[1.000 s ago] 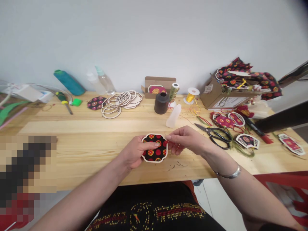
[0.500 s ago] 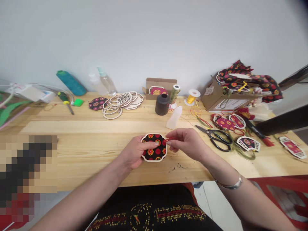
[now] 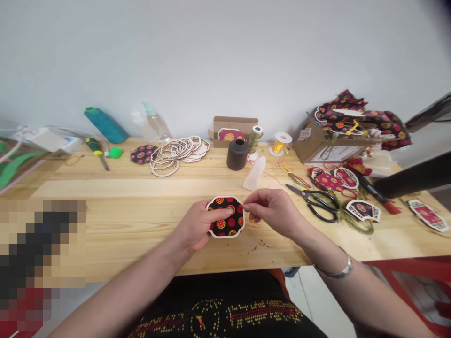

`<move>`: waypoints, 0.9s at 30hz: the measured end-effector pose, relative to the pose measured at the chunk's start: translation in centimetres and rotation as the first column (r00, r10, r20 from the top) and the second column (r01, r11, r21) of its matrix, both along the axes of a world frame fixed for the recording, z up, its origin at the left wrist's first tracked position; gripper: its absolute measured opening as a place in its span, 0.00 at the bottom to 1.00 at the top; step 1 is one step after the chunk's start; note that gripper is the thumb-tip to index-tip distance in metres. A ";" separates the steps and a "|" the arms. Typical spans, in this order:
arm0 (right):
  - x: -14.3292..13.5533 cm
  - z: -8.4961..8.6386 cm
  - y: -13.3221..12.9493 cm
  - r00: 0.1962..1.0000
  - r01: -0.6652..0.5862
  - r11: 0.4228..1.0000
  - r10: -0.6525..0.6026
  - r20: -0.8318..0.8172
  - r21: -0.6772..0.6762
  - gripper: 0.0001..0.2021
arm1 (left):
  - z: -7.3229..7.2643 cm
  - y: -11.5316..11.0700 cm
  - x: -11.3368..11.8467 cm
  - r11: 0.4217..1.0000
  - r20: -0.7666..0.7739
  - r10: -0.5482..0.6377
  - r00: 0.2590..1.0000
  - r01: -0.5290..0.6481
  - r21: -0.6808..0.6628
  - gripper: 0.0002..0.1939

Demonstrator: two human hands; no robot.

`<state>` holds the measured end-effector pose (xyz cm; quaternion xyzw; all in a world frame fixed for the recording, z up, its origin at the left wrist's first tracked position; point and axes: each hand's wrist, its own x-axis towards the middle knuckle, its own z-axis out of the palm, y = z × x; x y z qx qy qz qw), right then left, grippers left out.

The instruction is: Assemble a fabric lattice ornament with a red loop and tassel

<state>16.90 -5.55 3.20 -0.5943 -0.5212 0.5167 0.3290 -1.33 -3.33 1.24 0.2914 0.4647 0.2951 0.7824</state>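
Note:
A scallop-edged plaque (image 3: 230, 227) of black cloth with red and yellow flower rounds, rimmed in pale wood, is held just above the table's front part. My left hand (image 3: 197, 225) grips its left side, thumb pressed flat on the cloth and the other fingers behind it. At the upper right edge, my right hand (image 3: 275, 211) has thumb and forefinger pinched together close against the rim. Whatever lies between those fingertips is too small to make out. Dark thread scraps (image 3: 260, 245) lie on the wood below my right hand.
Black-handled scissors (image 3: 319, 204) lie to the right, near finished patterned pieces (image 3: 362, 210). Behind my hands stand a white bottle (image 3: 254, 173), a black thread cone (image 3: 237, 155) and a yellow spool (image 3: 281, 142). Wooden frames (image 3: 176, 152) pile at back left; a cardboard box (image 3: 317, 143) holds cloth.
A bit of red at my right fingertips is no longer visible. My right hand stays pinched by the edge with only a slight shift, and my left hand keeps its hold.

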 end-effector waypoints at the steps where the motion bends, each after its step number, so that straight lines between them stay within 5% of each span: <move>1: 0.0 0.0 0.0 1.000 -0.004 1.000 0.004 0.010 0.003 0.03 | 0.0 0.0 0.0 1.000 -0.003 0.002 1.000 -0.002 0.006 0.15; 16: 0.5 0.7 0.9 0.998 -0.064 0.984 0.060 -0.029 -0.168 0.02 | -0.6 -0.7 0.0 0.987 -0.023 -0.014 1.000 0.018 0.159 0.15; 27: 0.7 0.6 0.4 0.972 -0.231 0.972 0.233 0.026 -0.051 0.08 | -0.9 -0.9 -0.4 0.980 0.000 -0.034 0.999 0.033 0.198 0.15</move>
